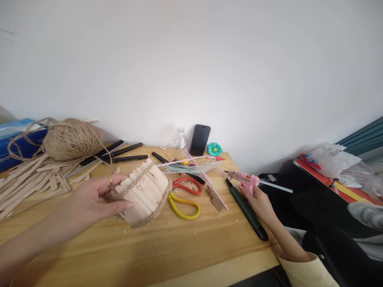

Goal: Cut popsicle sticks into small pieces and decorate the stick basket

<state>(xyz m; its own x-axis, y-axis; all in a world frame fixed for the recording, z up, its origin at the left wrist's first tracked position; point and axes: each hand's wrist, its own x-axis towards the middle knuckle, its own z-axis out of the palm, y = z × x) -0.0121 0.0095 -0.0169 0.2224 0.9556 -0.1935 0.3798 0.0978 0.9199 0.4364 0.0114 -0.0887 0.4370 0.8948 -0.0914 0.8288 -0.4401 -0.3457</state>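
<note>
My left hand point(103, 199) grips a small craft piece made of popsicle sticks point(145, 195), with twine along its lower edge and a row of rounded stick ends on top. It is tilted above the wooden table point(179, 247). My right hand point(260, 203) is wrapped around a pink hot glue gun point(247, 181) near the table's right edge. A clear glue stick point(277, 186) juts from the gun's back, and its nozzle points left. Below that hand lies a dark green utility knife point(248, 211). Scissors point(185, 203) with red and yellow handles rest beside the craft piece.
At left are a ball of twine point(72, 137), loose popsicle sticks point(32, 179) and black markers point(125, 151). A phone point(200, 140) leans on the wall beside a teal flower point(214, 149) and a clear bottle point(180, 137). Silvery pipe cleaners point(188, 166) lie mid-table. Bags point(329, 159) sit at right.
</note>
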